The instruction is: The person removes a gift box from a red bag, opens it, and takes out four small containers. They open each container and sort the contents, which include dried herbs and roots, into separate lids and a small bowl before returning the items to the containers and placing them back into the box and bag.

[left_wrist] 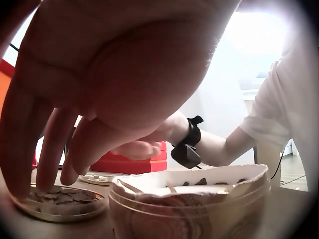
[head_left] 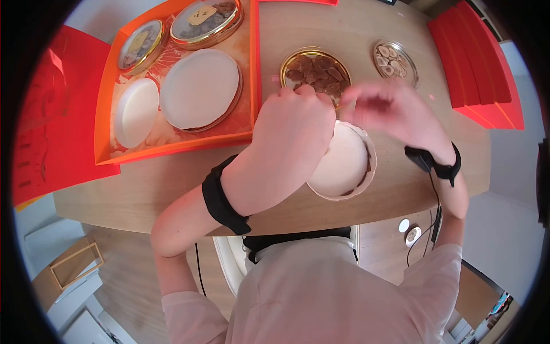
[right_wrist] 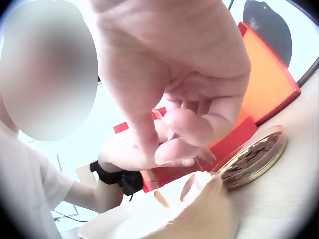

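A round tub with a white liner and a scalloped rim stands by the table's front edge; dark slices line its inner wall, and paler slices show at another side. Beyond it lies a gold-rimmed dish of brown dried slices. My left hand reaches over the tub's left side, its fairly straight fingers pointing down at the dish, fingertips right at the slices. Above the tub's right rim, my right hand hovers with loosely bent fingers and nothing visible between them.
To the left, an orange-red box holds two gold-rimmed lidded tins and white round pieces. A clear dish of pale ring slices lies at the back right, near a red stepped box. Red card stands far left.
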The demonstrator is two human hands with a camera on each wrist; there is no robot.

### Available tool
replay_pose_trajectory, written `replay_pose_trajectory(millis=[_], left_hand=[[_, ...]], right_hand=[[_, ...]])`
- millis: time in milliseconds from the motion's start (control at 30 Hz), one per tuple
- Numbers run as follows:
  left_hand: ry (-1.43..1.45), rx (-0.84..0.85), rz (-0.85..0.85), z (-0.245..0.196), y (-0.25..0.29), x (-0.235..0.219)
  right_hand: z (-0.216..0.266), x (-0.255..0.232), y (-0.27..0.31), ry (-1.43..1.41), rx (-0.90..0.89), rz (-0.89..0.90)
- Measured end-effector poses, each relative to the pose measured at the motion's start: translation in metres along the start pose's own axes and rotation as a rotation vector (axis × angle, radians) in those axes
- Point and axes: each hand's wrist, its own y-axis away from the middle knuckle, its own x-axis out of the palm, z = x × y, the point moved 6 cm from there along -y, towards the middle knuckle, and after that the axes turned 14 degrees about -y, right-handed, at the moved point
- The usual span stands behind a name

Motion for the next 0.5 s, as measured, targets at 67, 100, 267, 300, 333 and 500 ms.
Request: replay_pose_trajectory(millis=[67, 100, 267, 300, 333, 500], left_hand=[[0.019, 0.003, 0.029, -0.004, 0.000, 0.004], [0.027, 0.004, 0.043, -0.005, 0.001, 0.005], [0.064, 0.123, 0.069, -0.006, 0.006, 0.004], [0.048, 0.130, 0.057, -0.006, 0.006, 0.005], [0.050, 0.131, 0.063, -0.006, 0.006, 0.005], [0.056, 0.135, 0.049, -0.007, 0.008, 0.007]], right_hand=[[-0.020, -0.025, -0.014, 0.179, -0.088, -0.220], [-0.032, -0.031, -0.015, 0.191, -0.042, -0.220], [-0.053, -0.026, -0.013, 0.269, 0.055, -0.237], [-0.056, -0.025, -0.014, 0.251, 0.093, -0.227], [-0.058, -0.023, -0.017, 0.233, 0.130, -0.217], [-0.058, -0.018, -0.026, 0.169, 0.084, -0.183]])
